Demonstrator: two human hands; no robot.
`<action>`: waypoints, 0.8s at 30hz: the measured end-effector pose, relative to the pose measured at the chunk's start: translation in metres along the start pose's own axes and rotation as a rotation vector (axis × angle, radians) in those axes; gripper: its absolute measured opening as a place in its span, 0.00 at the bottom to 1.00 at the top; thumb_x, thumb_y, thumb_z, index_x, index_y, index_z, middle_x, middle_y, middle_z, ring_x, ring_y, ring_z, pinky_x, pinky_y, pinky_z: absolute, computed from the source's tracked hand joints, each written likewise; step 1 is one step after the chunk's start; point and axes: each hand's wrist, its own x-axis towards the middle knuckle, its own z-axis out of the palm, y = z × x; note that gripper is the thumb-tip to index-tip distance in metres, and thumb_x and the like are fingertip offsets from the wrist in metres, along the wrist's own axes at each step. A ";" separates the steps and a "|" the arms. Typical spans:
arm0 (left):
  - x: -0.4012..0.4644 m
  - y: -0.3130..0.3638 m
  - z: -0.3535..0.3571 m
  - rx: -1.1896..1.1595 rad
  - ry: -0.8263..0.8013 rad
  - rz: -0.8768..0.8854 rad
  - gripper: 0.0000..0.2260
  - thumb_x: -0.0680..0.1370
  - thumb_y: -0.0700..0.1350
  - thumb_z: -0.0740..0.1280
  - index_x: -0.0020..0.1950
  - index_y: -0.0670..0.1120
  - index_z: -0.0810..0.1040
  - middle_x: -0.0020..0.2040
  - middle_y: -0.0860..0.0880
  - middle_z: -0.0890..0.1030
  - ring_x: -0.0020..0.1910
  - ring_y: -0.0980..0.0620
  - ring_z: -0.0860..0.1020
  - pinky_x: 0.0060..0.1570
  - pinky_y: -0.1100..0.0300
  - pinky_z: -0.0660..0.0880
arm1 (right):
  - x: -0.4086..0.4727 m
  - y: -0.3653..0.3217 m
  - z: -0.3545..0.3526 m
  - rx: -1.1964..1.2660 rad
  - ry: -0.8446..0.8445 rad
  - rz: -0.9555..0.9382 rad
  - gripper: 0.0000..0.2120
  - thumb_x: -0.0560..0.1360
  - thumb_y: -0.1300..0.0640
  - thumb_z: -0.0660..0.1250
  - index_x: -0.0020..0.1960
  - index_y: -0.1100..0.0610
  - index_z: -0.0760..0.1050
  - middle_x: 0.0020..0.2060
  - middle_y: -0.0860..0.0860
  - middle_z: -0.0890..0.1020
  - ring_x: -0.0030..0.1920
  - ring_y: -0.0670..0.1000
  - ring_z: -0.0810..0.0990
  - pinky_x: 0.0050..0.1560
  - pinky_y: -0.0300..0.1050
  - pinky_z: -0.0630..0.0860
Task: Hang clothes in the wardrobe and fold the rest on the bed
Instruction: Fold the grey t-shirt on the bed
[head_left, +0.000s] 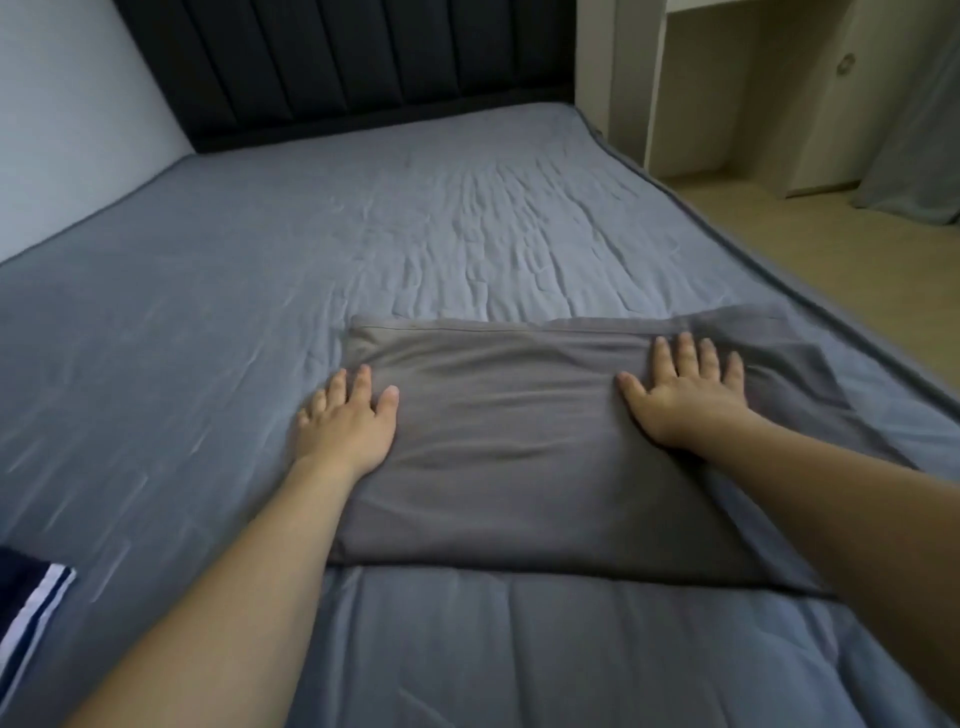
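Bed (260, 291), blue-grey sheet. Folded grey garment (519, 447) lies at near edge. Left hand (345, 423) and right hand (680, 397) flat, fingers spread, grasping nothing, pressing folds flat, likely setting creases.

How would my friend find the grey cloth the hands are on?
Start at the big bed with the blue-grey sheet and dark headboard. Near its front, right of the middle, lies the grey cloth, folded into a rectangle, with the left hand and right hand flat on it. It is darker and plainer than the sheet.
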 end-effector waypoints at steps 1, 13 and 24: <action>0.000 -0.007 -0.006 -0.017 0.035 -0.066 0.30 0.80 0.61 0.49 0.77 0.46 0.57 0.77 0.42 0.58 0.75 0.40 0.58 0.72 0.46 0.55 | 0.009 -0.011 -0.007 -0.033 0.024 0.018 0.37 0.76 0.35 0.41 0.78 0.55 0.44 0.78 0.56 0.44 0.77 0.59 0.42 0.73 0.61 0.37; -0.045 -0.068 -0.048 -1.156 -0.857 -0.524 0.16 0.60 0.47 0.76 0.44 0.40 0.85 0.41 0.39 0.85 0.34 0.44 0.83 0.40 0.57 0.79 | 0.050 -0.259 -0.038 0.136 -0.142 -0.505 0.49 0.61 0.22 0.62 0.68 0.58 0.68 0.66 0.57 0.73 0.64 0.59 0.72 0.57 0.48 0.69; -0.041 -0.090 -0.081 -1.112 -0.901 -0.417 0.04 0.74 0.42 0.71 0.43 0.42 0.80 0.35 0.44 0.82 0.32 0.48 0.80 0.36 0.58 0.77 | 0.027 -0.318 -0.092 0.264 -0.199 -0.502 0.24 0.79 0.51 0.63 0.68 0.66 0.68 0.65 0.61 0.72 0.63 0.60 0.72 0.60 0.46 0.68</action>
